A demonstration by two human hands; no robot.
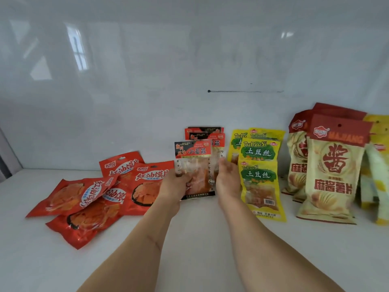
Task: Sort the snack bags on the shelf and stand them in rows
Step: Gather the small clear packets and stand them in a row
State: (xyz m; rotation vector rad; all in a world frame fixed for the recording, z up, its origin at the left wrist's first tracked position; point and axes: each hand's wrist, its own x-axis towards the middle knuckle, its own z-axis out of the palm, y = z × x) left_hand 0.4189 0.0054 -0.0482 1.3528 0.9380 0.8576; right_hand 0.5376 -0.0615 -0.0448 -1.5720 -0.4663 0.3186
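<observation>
A small clear snack bag with a red and black header [194, 165] stands upright at the middle of the white shelf [200, 249]. My left hand [175, 185] grips its lower left edge. My right hand [228, 179] touches its right side with straight fingers. Behind it stand more bags of the same kind [207, 133] in a row. To the right is a row of yellow bags with green labels [260, 175]. To the left, several red-orange bags [101, 197] lie flat in a loose heap.
At the right stand tall beige bags with red tops [332, 171], and yellow-green bags [376, 165] at the frame's edge. A glossy white back wall [189, 70] closes the shelf behind the rows.
</observation>
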